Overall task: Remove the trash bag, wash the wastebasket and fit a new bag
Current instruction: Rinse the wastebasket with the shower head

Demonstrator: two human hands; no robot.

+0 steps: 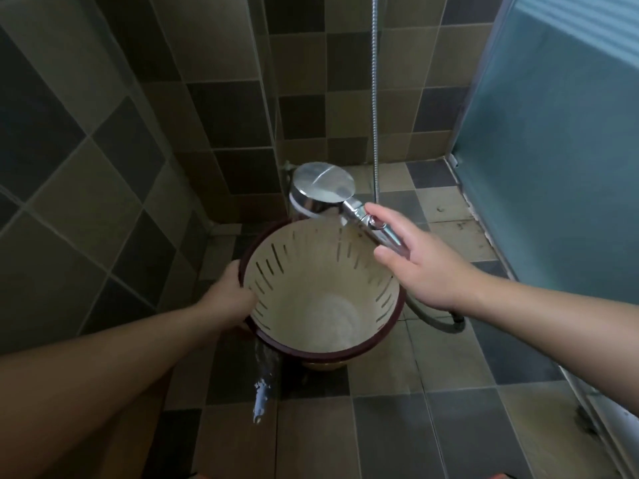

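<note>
Nearest the viewer, two bare forearms extend forward over the tiled floor (397,437) of a shower stall. A stream of water (263,382) falls from the underside of the wastebasket to the floor, just left of its base.

The left hand (230,295) grips the wastebasket (321,292) at its left rim: the thumb lies inside against the cream wall, and the remaining fingers are hidden behind the outside of the basket. The wastebasket is held above the floor and tilted toward the viewer, so its interior is exposed. The inner wall is cream with rows of narrow vertical slots; the rim is dark red. No bag is fitted. Water pools pale at the bottom of the interior.

The right hand (428,267) holds the chrome handle of the shower head (323,190). The index finger lies along the top of the handle and the thumb is placed on its near side; the other fingers wrap behind it and are only partly visible. The head sits just beyond the far rim of the basket, face down.

A dark hose (435,323) loops below the right wrist. A metal hose (375,98) rises along the back wall. Tiled walls (103,133) enclose the left and rear; a frosted glass panel (553,150) stands at right.
</note>
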